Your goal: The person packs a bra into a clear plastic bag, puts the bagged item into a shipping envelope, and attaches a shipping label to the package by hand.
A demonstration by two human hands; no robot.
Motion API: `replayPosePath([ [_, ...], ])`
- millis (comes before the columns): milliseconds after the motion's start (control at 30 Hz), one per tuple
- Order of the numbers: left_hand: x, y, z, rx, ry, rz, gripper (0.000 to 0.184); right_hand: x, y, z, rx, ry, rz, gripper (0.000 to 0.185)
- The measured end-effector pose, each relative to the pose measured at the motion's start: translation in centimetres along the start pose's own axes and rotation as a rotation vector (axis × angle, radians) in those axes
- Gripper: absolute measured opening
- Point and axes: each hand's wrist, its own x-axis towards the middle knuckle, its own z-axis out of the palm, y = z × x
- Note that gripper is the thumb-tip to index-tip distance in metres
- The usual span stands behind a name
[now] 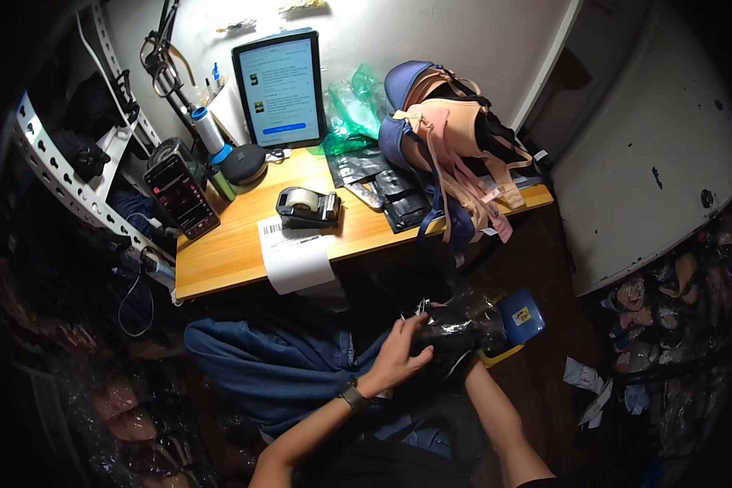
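My left hand point(398, 354) rests with its fingers apart on the near left side of a dark item in shiny clear plastic point(451, 325), above my lap. On the right, my right hand point(468, 368) is mostly hidden behind and under that dark bundle; only the wrist and the base of the hand show. Denim trousers point(276, 366) lie beneath my left forearm. Just past the bundle sits a blue and yellow container or stool point(522, 317), partly covered by the plastic.
On the wooden desk point(228, 268) stand a tablet point(278, 89), a phone point(180, 195), a tape dispenser point(307, 208), paper labels point(297, 264), green plastic point(354, 110) and a pile of bras point(447, 130). A metal shelf point(65, 175) is at left, bagged garments point(667, 317) at right.
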Motion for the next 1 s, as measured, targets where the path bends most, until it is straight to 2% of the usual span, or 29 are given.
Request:
replayPosePath([
  [67,-0.5,-0.6,1.6,-0.088,-0.003,-0.073,0.040,-0.7,1.8,-2.3,0.267,0.088,0.138,0.032],
  [133,-1.3,-1.1,1.9,-0.074,0.025,-0.090,0.035,-2.1,2.6,-4.7,0.497,0.190,0.243,0.035],
  [200,-2.0,-1.3,2.0,-0.045,0.091,-0.129,0.025,-4.3,1.5,-5.2,0.613,0.316,0.319,0.037],
  [300,-3.4,-0.8,1.8,-0.039,0.166,-0.119,0.021,-7.9,-4.0,-0.7,0.611,0.584,0.468,0.041],
  [333,-3.6,-0.7,1.7,-0.034,0.201,-0.112,0.020,-8.6,-4.9,0.1,0.614,0.588,0.469,0.041],
  [433,-3.6,-0.9,1.5,-0.029,0.165,-0.181,0.020,-10.6,-6.7,1.6,0.456,0.381,0.518,0.044],
  [467,-3.6,-0.8,1.6,-0.029,0.151,-0.213,0.020,-10.6,-7.5,2.1,0.454,0.390,0.516,0.044],
  [533,-3.5,-0.4,1.7,-0.029,0.139,-0.195,0.021,-8.8,-8.8,2.9,-1.336,-0.088,0.220,0.047],
  [567,-3.4,-0.1,1.6,-0.023,0.138,-0.180,0.022,-7.9,-8.8,3.2,-1.337,-0.085,0.218,0.047],
  [667,-3.5,0.8,1.1,-0.054,0.168,-0.156,0.024,-5.5,-8.1,4.3,-0.900,-0.080,0.578,0.044],
  [700,-3.4,1.2,0.9,-0.092,0.198,-0.145,0.026,-4.7,-8.5,4.6,-0.899,-0.084,0.575,0.044],
  [767,-3.5,1.7,0.2,-0.127,0.228,-0.134,0.028,-3.3,-10.1,5.6,-0.452,-0.017,0.941,0.040],
  [800,-3.7,1.7,-0.5,0.009,0.238,-0.044,0.032,-2.9,-10.7,5.9,-0.217,0.016,1.110,0.038],
  [833,-3.9,1.6,-1.2,0.146,0.247,0.045,0.035,-2.7,-11.0,5.8,-0.216,0.012,1.113,0.038],
  [867,-4.2,1.6,-1.8,0.283,0.251,0.133,0.039,-2.8,-11.4,5.4,-0.026,0.050,1.040,0.036],
  [933,-4.6,1.9,-2.5,0.372,0.219,0.101,0.041,-2.8,-11.9,5.1,0.351,0.130,0.877,0.031],
  [1000,-4.8,2.1,-2.9,0.541,0.159,0.047,0.046,-2.5,-12.5,6.0,0.416,0.173,0.816,0.032],
])
